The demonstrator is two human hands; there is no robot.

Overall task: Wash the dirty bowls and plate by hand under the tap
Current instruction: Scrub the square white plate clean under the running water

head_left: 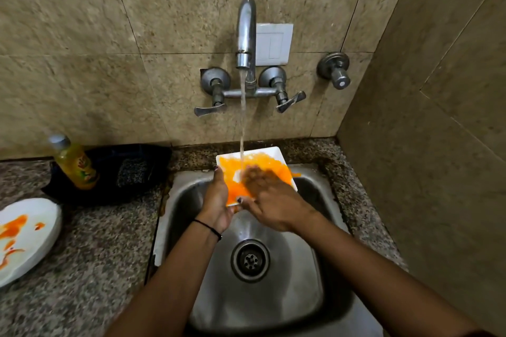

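Observation:
A white square plate point(273, 154) smeared with orange sauce is tilted over the steel sink point(309, 276). Water runs from the tap point(246, 33) onto its face. My left hand point(217, 200) grips the plate's near left edge, thumb on the rim. My right hand point(269, 195) lies flat on the orange-smeared face, fingers straight and blurred. A second white round plate point(35, 230) with orange streaks lies on the counter at the far left.
A yellow bottle point(74, 163) with a silver cap leans on a dark cloth point(128, 172) left of the sink. Two lever handles point(209, 111) point(290, 102) flank the tap; a knob point(335, 72) sits at the right. A tiled wall closes the right side.

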